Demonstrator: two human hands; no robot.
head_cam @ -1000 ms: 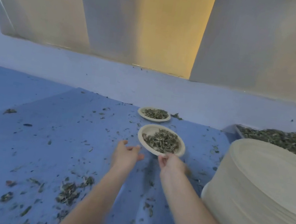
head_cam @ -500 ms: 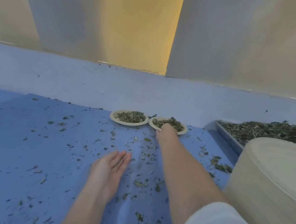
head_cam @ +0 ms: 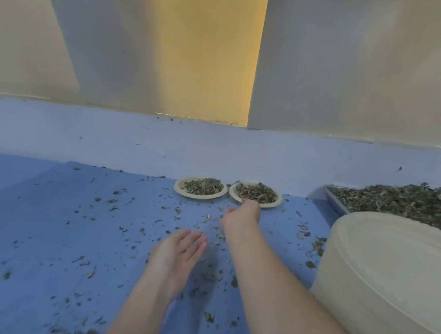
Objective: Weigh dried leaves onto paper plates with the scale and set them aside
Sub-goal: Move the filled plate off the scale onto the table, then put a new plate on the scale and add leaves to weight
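2 filled plates (head_cam: 199, 191) are set beside each other just beyond the right hand (head_cam: 243, 216), whose grip cannot be told, the left hand (head_cam: 176, 256) is relaxed, and many plates in the stack (head_cam: 397, 279) remain.

Right hand (head_cam: 244, 213) at near rim of right paper plate (head_cam: 273, 203) of dried leaves (head_cam: 257, 192), beside left paper plate (head_cam: 181, 188), left hand (head_cam: 175, 257) flat over blue tabletop (head_cam: 33, 224)

I'm sitting at a blue surface (head_cam: 31, 238) that's running up into a pale bluish ledge (head_cam: 103, 138) along the back. Above that, big off-white panels (head_cam: 371, 69) are leaning or standing against the wall, and a strip of yellow wall (head_cam: 202, 49) is showing between them. Soft light's falling across it all, kinda dim.
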